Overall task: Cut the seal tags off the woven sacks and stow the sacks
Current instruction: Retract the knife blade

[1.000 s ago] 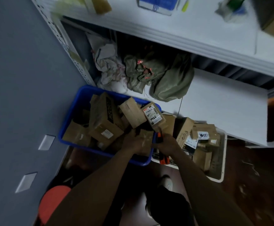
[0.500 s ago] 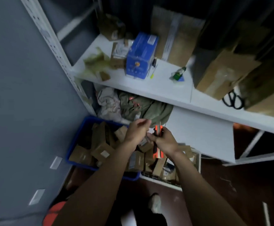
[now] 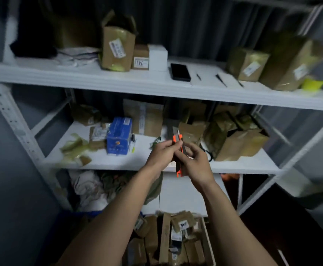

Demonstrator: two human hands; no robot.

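Both my hands are raised in front of the middle shelf (image 3: 118, 162). My right hand (image 3: 196, 163) grips an orange and black utility knife (image 3: 179, 150), which stands nearly upright with a short blade showing at its top. My left hand (image 3: 163, 151) pinches the knife's upper part with curled fingers. A green woven sack (image 3: 153, 189) and crumpled white sacks (image 3: 88, 189) lie on the bottom shelf, below my left forearm. No seal tag is visible from here.
White metal shelving holds cardboard parcels (image 3: 117, 47), a blue box (image 3: 118, 139), a black phone (image 3: 180, 72) and pens. A white crate of parcels (image 3: 207, 239) stands on the floor below. A grey wall is to the left.
My view has tilted up from the floor bins to the shelves. Both hands rose from the blue bin with the knife, and my left hand has come onto the knife's top.
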